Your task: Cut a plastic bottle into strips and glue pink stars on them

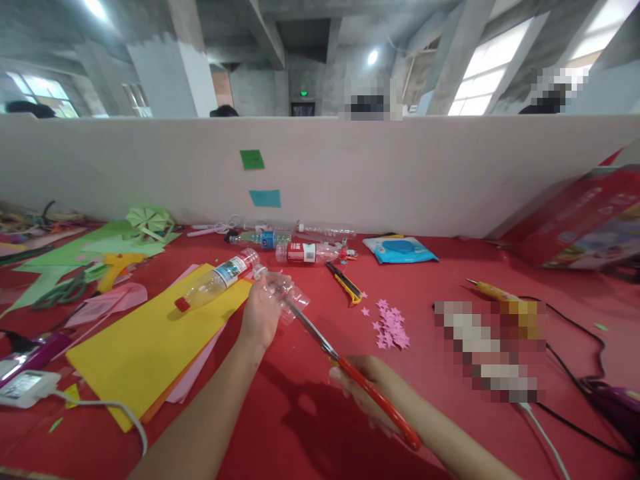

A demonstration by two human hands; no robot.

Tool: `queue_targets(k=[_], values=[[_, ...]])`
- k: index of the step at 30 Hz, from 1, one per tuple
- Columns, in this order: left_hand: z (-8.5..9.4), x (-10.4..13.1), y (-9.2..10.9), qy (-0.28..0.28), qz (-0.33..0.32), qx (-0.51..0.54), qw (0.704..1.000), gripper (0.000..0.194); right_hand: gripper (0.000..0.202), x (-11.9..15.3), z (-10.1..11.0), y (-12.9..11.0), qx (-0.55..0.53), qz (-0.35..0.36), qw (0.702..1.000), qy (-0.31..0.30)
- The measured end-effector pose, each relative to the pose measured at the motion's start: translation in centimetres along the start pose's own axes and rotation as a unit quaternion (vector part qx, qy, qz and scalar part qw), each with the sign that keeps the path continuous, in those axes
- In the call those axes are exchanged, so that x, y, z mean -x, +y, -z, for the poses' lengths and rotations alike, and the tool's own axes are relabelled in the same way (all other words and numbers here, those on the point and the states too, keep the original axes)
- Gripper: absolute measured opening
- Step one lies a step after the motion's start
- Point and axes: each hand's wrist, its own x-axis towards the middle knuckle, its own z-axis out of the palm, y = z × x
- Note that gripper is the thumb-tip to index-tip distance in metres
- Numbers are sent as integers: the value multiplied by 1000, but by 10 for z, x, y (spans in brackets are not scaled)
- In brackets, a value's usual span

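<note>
Head view: the clear plastic bottle piece (pixel 277 285) is pinched between the thumb and fingers of the left hand (pixel 261 312), its neck end up by the fingertips and its loose, cut part hanging towards the right; by this grip the thin plastic is presumably steadied against the tool. The red-handled scissors (pixel 315 332) are clasped in the right hand (pixel 373 383), with the fingers closed round the grips and the blades directed up and left, so that the tips are brought to the plastic. Whether the blades are parted cannot be told. Both are held above the red desk (pixel 440 427), probably so that the blades can be angled freely. The utility knife (pixel 345 283) and the pink stars (pixel 391 327) are laid to the right, while a whole bottle (pixel 217 283) is rested on the yellow paper (pixel 160 340) at the left.
</note>
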Motion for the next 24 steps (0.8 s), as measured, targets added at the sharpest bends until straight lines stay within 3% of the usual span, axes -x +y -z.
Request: queue_targets(k=[13, 24], values=[[-3, 2, 1, -14, 4, -12, 1000, 19, 48, -2, -1, 8, 21, 61, 998, -9], [-2, 2, -1, -2, 7, -7, 1000, 20, 38, 1, -8, -11, 9, -29, 1000, 0]])
